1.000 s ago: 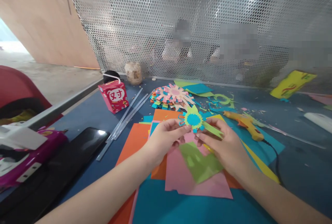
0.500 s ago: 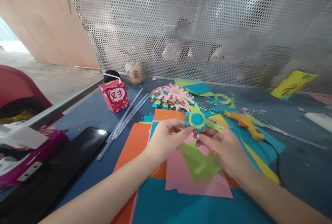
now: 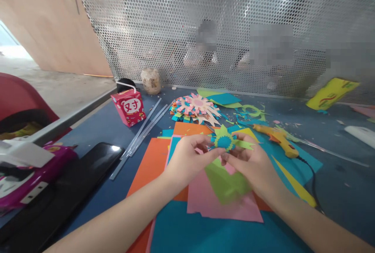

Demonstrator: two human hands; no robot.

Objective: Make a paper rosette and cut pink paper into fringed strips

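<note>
My left hand and my right hand both pinch a small paper flower, green with a blue round middle and blue fringe, held just above the table. The left fingers grip its left edge, the right fingers its lower right side where green points stick out. Under the hands lie loose sheets: a green scrap on a pink sheet, over orange and teal paper.
A stack of finished paper flowers lies farther back. A yellow glue gun with its cord rests at the right. Glue sticks, a red drink carton, a black phone sit left. A perforated metal screen closes the back.
The paper flower has turned and sunk slightly toward the table between my fingers. Both hands have drawn a little closer together around it.
</note>
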